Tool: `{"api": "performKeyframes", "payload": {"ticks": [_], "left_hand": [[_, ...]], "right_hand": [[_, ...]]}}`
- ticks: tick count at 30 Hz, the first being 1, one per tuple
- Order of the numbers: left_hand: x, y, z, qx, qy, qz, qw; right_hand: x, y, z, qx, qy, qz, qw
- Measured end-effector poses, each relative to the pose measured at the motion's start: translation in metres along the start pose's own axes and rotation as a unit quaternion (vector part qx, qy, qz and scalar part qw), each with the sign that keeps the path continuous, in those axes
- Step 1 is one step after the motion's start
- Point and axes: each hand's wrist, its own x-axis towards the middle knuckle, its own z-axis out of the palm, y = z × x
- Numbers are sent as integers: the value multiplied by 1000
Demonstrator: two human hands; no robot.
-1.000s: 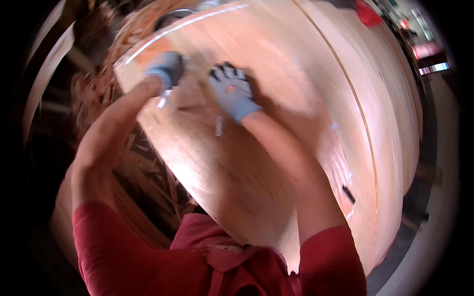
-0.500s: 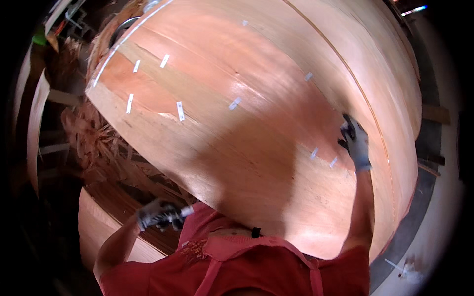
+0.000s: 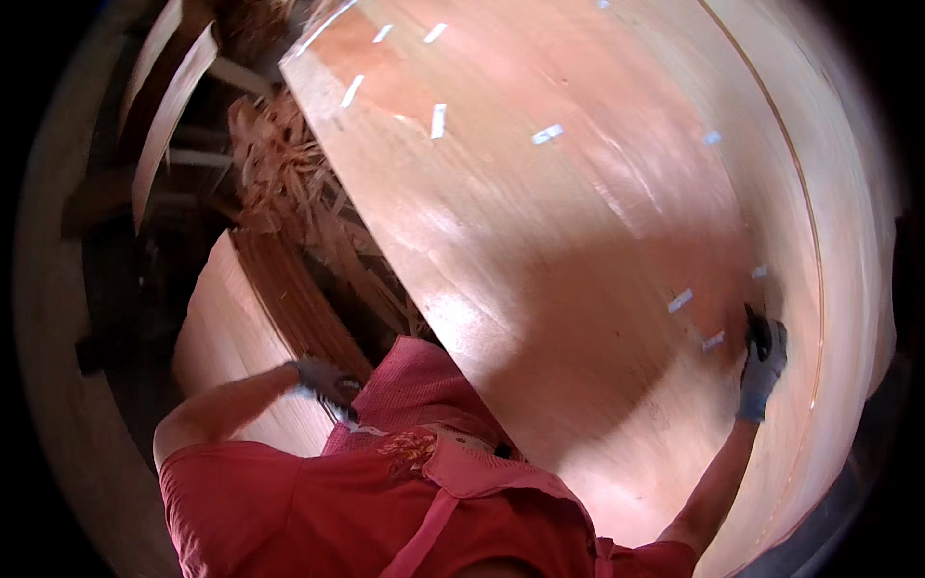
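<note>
A large, thin sheet of pinkish-tan wood veneer [image 3: 462,279] lies before me, with short white tape strips [image 3: 438,121] stuck on it in several places. My right hand [image 3: 764,354], in a grey glove with black fingers, rests on the sheet's right part beside a tape strip [image 3: 713,341]. Its fingers reach forward over the wood, partly in shadow. By my apron at the left, my gloved left hand [image 3: 328,381] is closed around a small tool with a pale end, blurred by motion; its kind cannot be made out.
Left of the sheet lies a heap of torn veneer scraps [image 3: 279,159]. A stack of veneer sheets [image 3: 299,294] stands below it, near my left forearm. Curved veneer pieces [image 3: 173,120] rise at the far left. A brown line [image 3: 785,135] runs along the sheets at right.
The view has swung left, so the sheet sits farther right and higher. My left hand has drawn down against the apron. My right hand is lower along the sheet, nearer my body.
</note>
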Motion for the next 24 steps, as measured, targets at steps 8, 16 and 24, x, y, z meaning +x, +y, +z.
{"api": "performKeyframes", "payload": {"ticks": [8,16,24], "left_hand": [[33,-92,-4,-359,444,-167,803],[89,-181,-14,-409,433,18,803],[62,-329,-5,-681,444,37,581]], "right_hand": [[20,-66,6,556,90,59,824],[37,-300,107,663,-100,308,675],[125,-515,223,451,-181,238,841]]}}
